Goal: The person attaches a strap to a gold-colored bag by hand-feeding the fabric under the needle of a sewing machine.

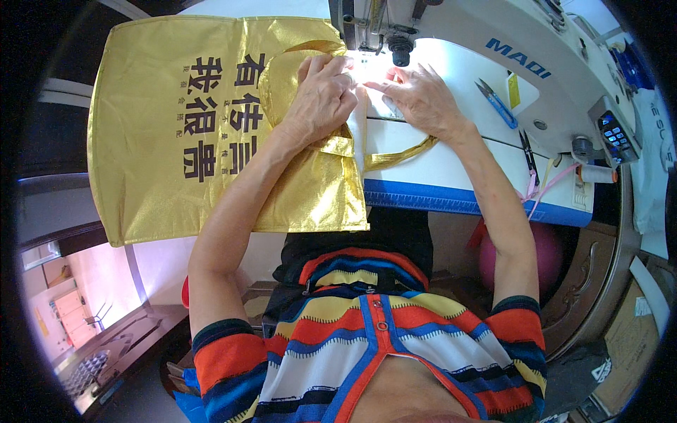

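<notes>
A gold shiny bag (155, 134) with large dark lettering lies flat on the left, its right edge under the sewing machine's head. My left hand (324, 99) rests on that edge, fingers curled and closed on the gold material beside a looped gold handle (271, 77). Across from it, my right hand (427, 102) is bent inward, its fingers drawn together close to the needle area. Strong lamp glare hides what its fingertips hold. A second gold handle (398, 156) loops out to the right below that hand. The white sewing machine (486, 49) arches over both hands.
Blue-handled thread snips (499, 106) and dark scissors (528, 156) lie right of my right hand. A thread spool (596, 174) and pink ribbons (546, 190) sit near the machine's control panel (615, 134). A blue ruled strip (451, 197) lines the table's front edge.
</notes>
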Available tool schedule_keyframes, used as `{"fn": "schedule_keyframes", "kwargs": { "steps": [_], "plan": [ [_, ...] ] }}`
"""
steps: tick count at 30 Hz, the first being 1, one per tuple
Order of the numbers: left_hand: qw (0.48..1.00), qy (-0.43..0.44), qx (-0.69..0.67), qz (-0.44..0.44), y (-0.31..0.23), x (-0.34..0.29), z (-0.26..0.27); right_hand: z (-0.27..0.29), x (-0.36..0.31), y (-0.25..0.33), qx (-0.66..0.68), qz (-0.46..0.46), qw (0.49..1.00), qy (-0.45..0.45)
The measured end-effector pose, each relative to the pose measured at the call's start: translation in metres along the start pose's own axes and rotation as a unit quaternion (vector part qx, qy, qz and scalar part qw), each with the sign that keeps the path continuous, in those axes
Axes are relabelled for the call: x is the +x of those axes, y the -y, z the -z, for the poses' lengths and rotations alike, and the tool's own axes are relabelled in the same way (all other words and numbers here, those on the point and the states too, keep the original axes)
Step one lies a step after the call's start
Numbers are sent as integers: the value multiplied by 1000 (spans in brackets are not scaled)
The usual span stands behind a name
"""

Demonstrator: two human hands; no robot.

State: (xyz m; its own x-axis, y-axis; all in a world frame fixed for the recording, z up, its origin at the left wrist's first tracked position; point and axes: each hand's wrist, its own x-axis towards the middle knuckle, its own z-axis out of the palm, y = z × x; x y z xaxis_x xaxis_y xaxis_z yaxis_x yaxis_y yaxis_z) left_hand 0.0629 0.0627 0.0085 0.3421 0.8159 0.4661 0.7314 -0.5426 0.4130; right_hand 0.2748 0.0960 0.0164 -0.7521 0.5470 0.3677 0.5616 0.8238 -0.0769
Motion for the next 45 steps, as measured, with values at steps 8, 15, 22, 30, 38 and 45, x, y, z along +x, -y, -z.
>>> {"fn": "schedule_keyframes", "kwargs": {
  "steps": [8,15,22,30,38,45],
  "plan": [
    [1000,-2,-17,2,0,1,-1,-4,3,-3,-57,1,998,13],
    [1000,-9,-20,3,1,0,-2,-5,3,-7,-28,13,1000,1],
    [1000,7,-3,-1,0,2,-1,-7,3,-8,-61,11,998,17],
    [1000,19,8,0,2,1,-2,0,8,-6,-57,-29,993,96],
    [998,42,32,-16,-1,3,1,-7,7,-6,-83,-27,993,76],
    [999,39,37,-5,-4,4,4,-6,5,-10,-86,3,996,25]
  ]
}}
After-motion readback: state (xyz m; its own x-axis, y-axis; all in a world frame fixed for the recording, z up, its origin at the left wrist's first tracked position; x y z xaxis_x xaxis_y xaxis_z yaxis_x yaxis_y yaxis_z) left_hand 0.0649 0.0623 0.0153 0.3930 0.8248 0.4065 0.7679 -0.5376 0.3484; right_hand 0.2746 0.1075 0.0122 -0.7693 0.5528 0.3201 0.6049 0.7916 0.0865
